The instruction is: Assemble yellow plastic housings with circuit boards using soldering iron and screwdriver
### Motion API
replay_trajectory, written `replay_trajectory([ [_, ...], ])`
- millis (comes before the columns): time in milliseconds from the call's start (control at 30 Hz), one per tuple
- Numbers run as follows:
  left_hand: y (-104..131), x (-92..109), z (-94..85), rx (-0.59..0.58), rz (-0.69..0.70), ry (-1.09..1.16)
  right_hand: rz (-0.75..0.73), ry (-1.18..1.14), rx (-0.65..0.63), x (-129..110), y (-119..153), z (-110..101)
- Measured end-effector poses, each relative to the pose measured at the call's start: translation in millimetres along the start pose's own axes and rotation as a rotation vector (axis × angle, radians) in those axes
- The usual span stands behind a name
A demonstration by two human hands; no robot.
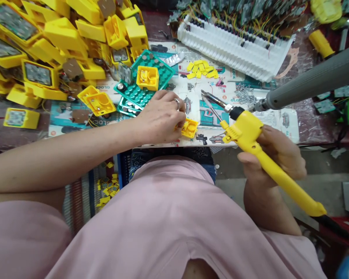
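My right hand [275,159] is wrapped round a yellow soldering gun [267,162], its metal tip pointing up and left over the table. Near the table's front edge, my left hand [164,116] has its fingers curled down on a small yellow housing [189,128], whose right part shows beside the fingers. Just behind that hand, another open yellow housing [147,78] rests on a green tray [159,64] of round pieces. Small flat yellow pieces [202,69] lie in a group behind the soldering tip.
Yellow housings [64,37] are heaped at the left. A white ribbed rack [232,48] with wired parts stands at the back. A grey tube [314,77] reaches in from the right, beside small screws [246,96].
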State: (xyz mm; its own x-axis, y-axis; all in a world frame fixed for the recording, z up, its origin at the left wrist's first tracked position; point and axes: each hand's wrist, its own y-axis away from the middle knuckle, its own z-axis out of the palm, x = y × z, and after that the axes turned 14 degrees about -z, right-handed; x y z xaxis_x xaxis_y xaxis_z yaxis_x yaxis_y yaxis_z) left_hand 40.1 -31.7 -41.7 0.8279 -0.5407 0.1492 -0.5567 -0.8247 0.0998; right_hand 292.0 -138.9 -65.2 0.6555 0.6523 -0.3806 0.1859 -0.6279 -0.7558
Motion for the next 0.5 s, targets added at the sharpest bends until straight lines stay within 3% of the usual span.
replay_trajectory([
  [100, 5.8, -1.5, -6.6, 0.009, -0.032, 0.031, 0.003, -0.085, 0.281, -4.9, -17.2, 22.7],
  [167, 13.4, -9.1, -15.8, 0.104, -0.082, 0.12, 0.048, -0.179, 0.327, -5.4, -19.5, 33.4],
  [267, 28.3, -28.7, -28.9, 0.248, -0.212, 0.245, 0.049, -0.115, 0.249, -2.9, -12.2, 37.7],
  [333, 38.7, -41.4, -30.3, 0.245, -0.269, 0.231, 0.004, -0.067, 0.15, -0.2, -7.1, 37.0],
  [500, 62.3, -47.7, -7.1, 0.228, -0.194, 0.032, -0.09, -0.134, -0.02, 4.4, -13.5, 49.2],
])
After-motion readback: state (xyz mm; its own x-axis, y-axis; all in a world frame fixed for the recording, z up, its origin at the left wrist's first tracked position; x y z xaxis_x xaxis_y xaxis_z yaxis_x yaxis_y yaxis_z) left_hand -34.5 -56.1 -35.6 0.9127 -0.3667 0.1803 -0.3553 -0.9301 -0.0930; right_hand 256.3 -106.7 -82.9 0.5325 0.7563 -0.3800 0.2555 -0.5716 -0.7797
